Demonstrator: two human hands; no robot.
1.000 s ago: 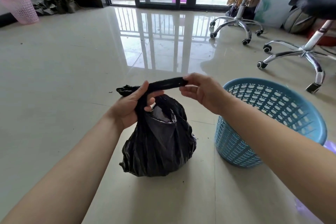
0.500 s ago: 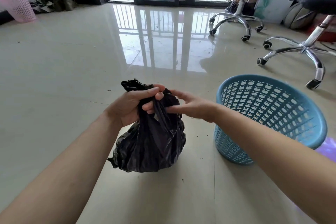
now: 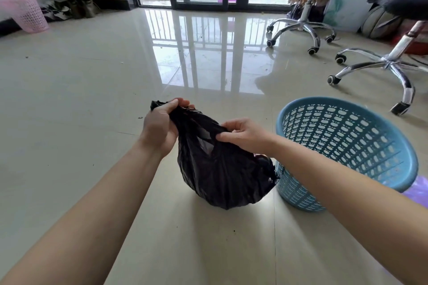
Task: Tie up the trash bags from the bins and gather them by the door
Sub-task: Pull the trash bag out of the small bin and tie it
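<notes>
The black trash bag (image 3: pixel 222 173) sits on the tiled floor (image 3: pixel 69 104), just left of the blue bin (image 3: pixel 342 146) and touching its wall. My left hand (image 3: pixel 159 129) is closed on one gathered end of the bag's top, raised above it. My right hand (image 3: pixel 243 136) pinches the other end, nearer the bin. Well beyond the bin stand two office chairs (image 3: pixel 303 28); far off to its left, a pink bin (image 3: pixel 27 14) by the wall.

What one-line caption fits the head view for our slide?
Both hands, left hand and right hand, grip a black trash bag beside a blue basket bin.
</notes>
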